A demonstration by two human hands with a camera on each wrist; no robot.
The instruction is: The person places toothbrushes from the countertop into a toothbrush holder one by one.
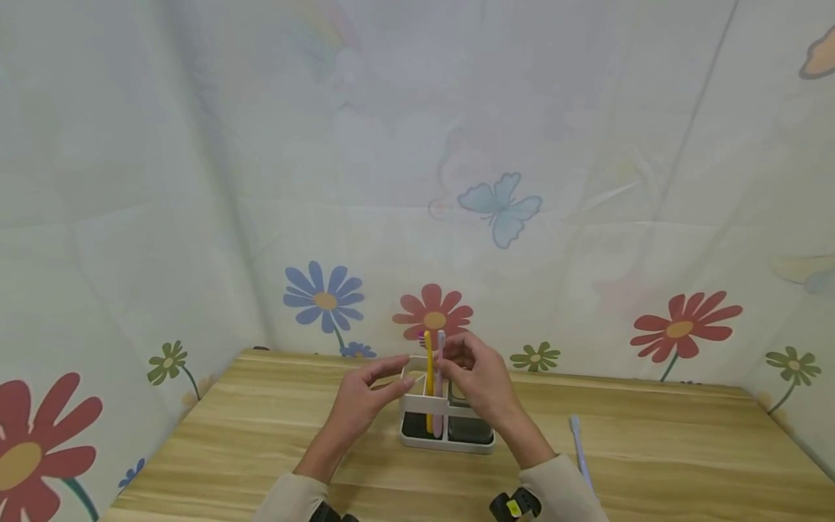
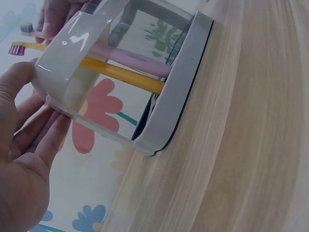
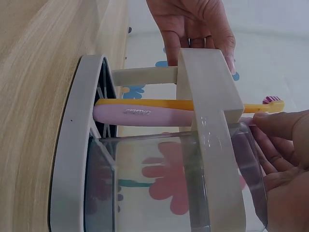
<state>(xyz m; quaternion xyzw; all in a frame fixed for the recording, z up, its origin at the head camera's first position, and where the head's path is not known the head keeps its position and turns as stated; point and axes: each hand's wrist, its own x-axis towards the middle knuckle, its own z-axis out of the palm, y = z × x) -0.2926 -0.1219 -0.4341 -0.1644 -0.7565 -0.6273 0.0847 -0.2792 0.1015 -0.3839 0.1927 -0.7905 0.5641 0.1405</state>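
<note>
A white toothbrush holder (image 1: pixel 424 404) with a dark base mat stands on the wooden table. My left hand (image 1: pixel 362 397) grips the upper frame at its left end, thumb and fingers on either side of the corner. In the left compartment stand a yellow toothbrush (image 2: pixel 125 79) with purple bristles and a pink toothbrush (image 3: pixel 140 115), side by side, their handle ends down at the base. My right hand (image 1: pixel 484 380) pinches the pink toothbrush near its head, between thumb and fingers. A clear cup (image 3: pixel 251 164) fills the right compartment, partly behind the right hand.
A light purple toothbrush (image 1: pixel 579 446) lies on the wooden table (image 1: pixel 678 449) to the right, close to my right sleeve. Behind the table hangs a pale curtain (image 1: pixel 365 181) printed with flowers and a butterfly, near the holder's back.
</note>
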